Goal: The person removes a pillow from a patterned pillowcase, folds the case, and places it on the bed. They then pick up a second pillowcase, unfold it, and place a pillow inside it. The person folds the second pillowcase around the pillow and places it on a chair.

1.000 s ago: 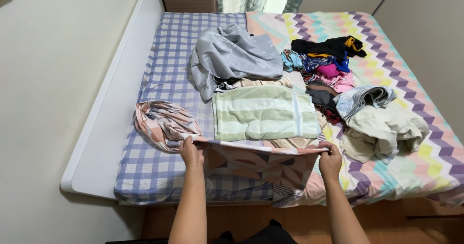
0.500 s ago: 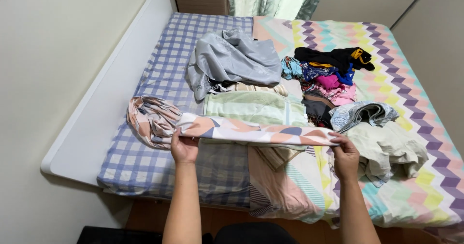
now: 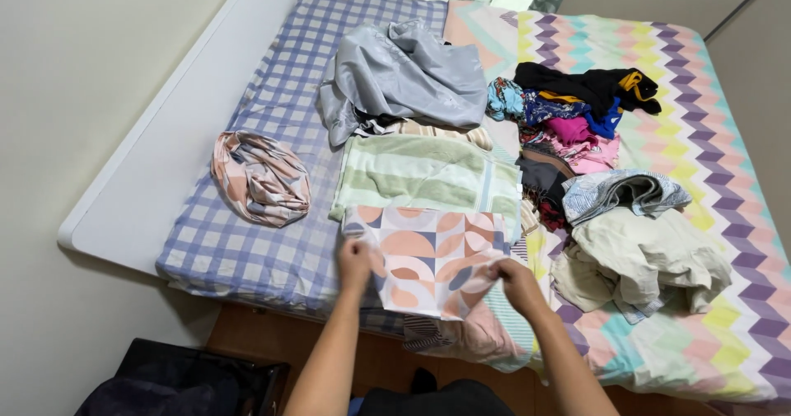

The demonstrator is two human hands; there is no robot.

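A cloth with peach, white and navy round shapes (image 3: 428,255) lies folded at the bed's near edge. My left hand (image 3: 356,264) grips its near left corner, and my right hand (image 3: 512,282) grips its near right edge. Just beyond the cloth lies a folded green-and-white striped towel (image 3: 424,177). Part of the cloth hangs over the bed's edge below my right hand.
A crumpled peach patterned cloth (image 3: 262,177) sits at the left on the checked sheet (image 3: 247,251). A grey garment (image 3: 404,74) lies at the back. Mixed colourful clothes (image 3: 568,111) and a beige garment (image 3: 638,259) are piled at the right. A dark bag (image 3: 177,379) stands on the floor.
The patterned cloth was stretched wide between my hands; now it is folded narrower, my hands have come closer together, and it lies in front of the striped towel.
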